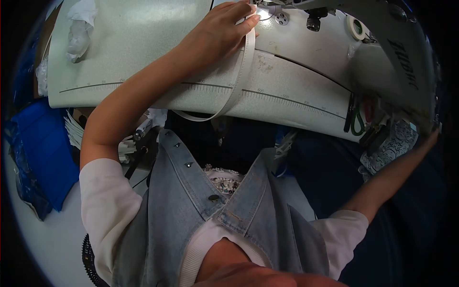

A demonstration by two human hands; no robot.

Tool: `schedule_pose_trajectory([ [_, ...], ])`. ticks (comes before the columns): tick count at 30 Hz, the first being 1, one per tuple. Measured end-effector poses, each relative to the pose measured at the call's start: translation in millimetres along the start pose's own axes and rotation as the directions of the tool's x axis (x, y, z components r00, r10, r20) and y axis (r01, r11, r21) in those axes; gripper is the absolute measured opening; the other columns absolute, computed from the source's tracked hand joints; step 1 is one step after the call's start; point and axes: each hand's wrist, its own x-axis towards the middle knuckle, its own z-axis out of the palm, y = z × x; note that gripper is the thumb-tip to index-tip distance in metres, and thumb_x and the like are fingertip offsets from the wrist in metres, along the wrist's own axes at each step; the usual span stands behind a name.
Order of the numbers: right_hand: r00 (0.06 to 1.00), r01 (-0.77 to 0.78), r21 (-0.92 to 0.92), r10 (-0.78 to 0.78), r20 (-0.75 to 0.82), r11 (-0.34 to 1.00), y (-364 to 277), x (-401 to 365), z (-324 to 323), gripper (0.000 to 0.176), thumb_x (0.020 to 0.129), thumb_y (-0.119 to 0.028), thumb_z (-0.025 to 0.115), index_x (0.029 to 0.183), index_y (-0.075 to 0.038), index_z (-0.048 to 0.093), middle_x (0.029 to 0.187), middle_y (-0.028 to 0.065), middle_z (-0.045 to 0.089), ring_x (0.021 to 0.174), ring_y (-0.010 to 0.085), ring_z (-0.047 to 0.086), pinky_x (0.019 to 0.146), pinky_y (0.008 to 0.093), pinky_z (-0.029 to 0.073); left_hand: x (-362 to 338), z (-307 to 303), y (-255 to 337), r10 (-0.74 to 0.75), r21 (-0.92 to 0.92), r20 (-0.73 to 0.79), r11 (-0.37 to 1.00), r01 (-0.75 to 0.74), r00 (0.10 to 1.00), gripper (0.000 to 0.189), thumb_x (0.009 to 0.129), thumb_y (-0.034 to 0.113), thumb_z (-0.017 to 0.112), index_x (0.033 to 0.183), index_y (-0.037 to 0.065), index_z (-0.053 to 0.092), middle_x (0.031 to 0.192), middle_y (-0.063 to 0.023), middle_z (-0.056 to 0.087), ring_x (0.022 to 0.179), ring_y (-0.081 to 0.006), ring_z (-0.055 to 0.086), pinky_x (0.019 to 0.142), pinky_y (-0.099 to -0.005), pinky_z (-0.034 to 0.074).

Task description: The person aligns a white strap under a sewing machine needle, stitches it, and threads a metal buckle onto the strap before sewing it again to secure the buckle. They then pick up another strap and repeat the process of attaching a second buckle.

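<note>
My left hand [228, 26] is at the top middle, beside the needle area of a sewing machine [401, 62]. Its fingers are closed on a narrow white strap [237, 89], which curves down over the table's front edge and loops back below it. Thumb and index finger pinch the strap near the lit needle area. At the far right my right arm reaches out to the machine's right end. Only a sliver of my right hand [434, 136] shows there, dark and blurred, and its fingers are hidden.
The pale machine table [143, 43] bears a printed ruler scale. A crumpled plastic bag [80, 31] lies at its left. Green-handled scissors [357, 119] and patterned lace [393, 143] are at the right, a tape roll [355, 27] behind. Blue material [45, 148] hangs at the left.
</note>
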Motion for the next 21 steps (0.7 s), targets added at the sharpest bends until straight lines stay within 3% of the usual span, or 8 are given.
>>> schedule_pose_trajectory([
  [6, 0.974, -0.186, -0.092, 0.197, 0.116, 0.978, 0, 46, -11, 0.045, 0.083, -0.036, 0.058, 0.109, 0.001, 0.061, 0.110, 0.0184, 0.061, 0.091, 0.0308, 0.063, 0.073, 0.0427, 0.053, 2, -5, 2, -0.009, 0.017, 0.019, 1.000, 0.009, 1.000, 0.038, 0.081, 0.011, 0.066, 0.118, 0.008, 0.057, 0.122, -0.0104, 0.051, 0.112, -0.0274, 0.053, 0.093, -0.0366, 0.048],
  [7, 0.990, -0.093, -0.064, 0.099, 0.098, 0.994, 19, 30, -26, 0.046, 0.084, -0.037, 0.058, 0.110, 0.001, 0.060, 0.111, 0.0184, 0.061, 0.092, 0.0307, 0.062, 0.073, 0.0427, 0.053, 0, -4, 1, -0.009, 0.012, 0.014, 1.000, 0.009, 1.000, 0.038, 0.081, 0.011, 0.066, 0.118, 0.008, 0.057, 0.122, -0.0107, 0.051, 0.112, -0.0275, 0.053, 0.093, -0.0366, 0.048],
  [8, 0.957, 0.290, -0.396, -0.268, 0.112, 0.871, 30, -15, -11, 0.047, 0.085, -0.039, 0.056, 0.111, 0.000, 0.060, 0.113, 0.0181, 0.060, 0.095, 0.0302, 0.061, 0.077, 0.0422, 0.052, -1, -2, 3, -0.010, 0.004, 0.010, 1.000, 0.010, 1.000, 0.038, 0.081, 0.011, 0.066, 0.118, 0.008, 0.057, 0.121, -0.0109, 0.051, 0.112, -0.0276, 0.053, 0.093, -0.0366, 0.048],
  [9, 0.793, 0.482, -0.716, -0.599, 0.111, 0.506, 43, -61, 4, 0.048, 0.087, -0.041, 0.054, 0.113, -0.001, 0.060, 0.114, 0.0179, 0.059, 0.099, 0.0297, 0.060, 0.080, 0.0418, 0.050, -3, 0, 4, -0.011, -0.003, 0.006, 1.000, 0.011, 1.000, 0.038, 0.081, 0.011, 0.066, 0.118, 0.008, 0.057, 0.121, -0.0111, 0.051, 0.112, -0.0276, 0.053, 0.093, -0.0365, 0.048],
  [10, 0.789, 0.488, -0.713, -0.604, 0.113, 0.503, 41, -87, 18, 0.048, 0.087, -0.041, 0.054, 0.113, -0.001, 0.060, 0.114, 0.0179, 0.059, 0.099, 0.0297, 0.060, 0.080, 0.0418, 0.050, -5, 3, 2, -0.017, -0.011, -0.006, 1.000, 0.017, 1.000, 0.038, 0.081, 0.011, 0.067, 0.117, 0.007, 0.057, 0.121, -0.0113, 0.051, 0.112, -0.0277, 0.053, 0.093, -0.0365, 0.048],
  [13, 0.880, 0.363, -0.356, -0.442, -0.172, 0.861, 33, -151, 38, 0.047, 0.088, -0.039, 0.053, 0.113, 0.000, 0.060, 0.112, 0.0176, 0.061, 0.100, 0.0303, 0.060, 0.084, 0.0419, 0.048, -6, 13, -4, -0.015, -0.048, -0.034, 0.999, 0.013, 0.999, 0.038, 0.080, 0.011, 0.067, 0.116, 0.006, 0.058, 0.121, -0.0121, 0.052, 0.113, -0.0279, 0.052, 0.093, -0.0365, 0.047],
  [16, 0.954, 0.138, -0.138, -0.169, -0.248, 0.981, -7, -132, 35, 0.046, 0.089, -0.037, 0.052, 0.114, 0.001, 0.060, 0.109, 0.0175, 0.062, 0.100, 0.0309, 0.060, 0.085, 0.0434, 0.047, -4, 15, -4, -0.008, -0.061, -0.069, 0.998, 0.003, 0.998, 0.037, 0.080, 0.010, 0.067, 0.115, 0.005, 0.058, 0.121, -0.0124, 0.051, 0.112, -0.0283, 0.052, 0.093, -0.0367, 0.047],
  [21, 0.964, -0.234, -0.160, 0.250, 0.092, 0.959, -44, 28, 27, 0.044, 0.089, -0.033, 0.052, 0.114, 0.003, 0.059, 0.109, 0.0171, 0.062, 0.100, 0.0305, 0.059, 0.086, 0.0433, 0.047, -7, 10, -2, -0.005, -0.048, -0.034, 0.999, 0.003, 0.999, 0.036, 0.081, 0.009, 0.066, 0.116, 0.004, 0.058, 0.122, -0.0124, 0.051, 0.113, -0.0284, 0.052, 0.094, -0.0372, 0.047],
])
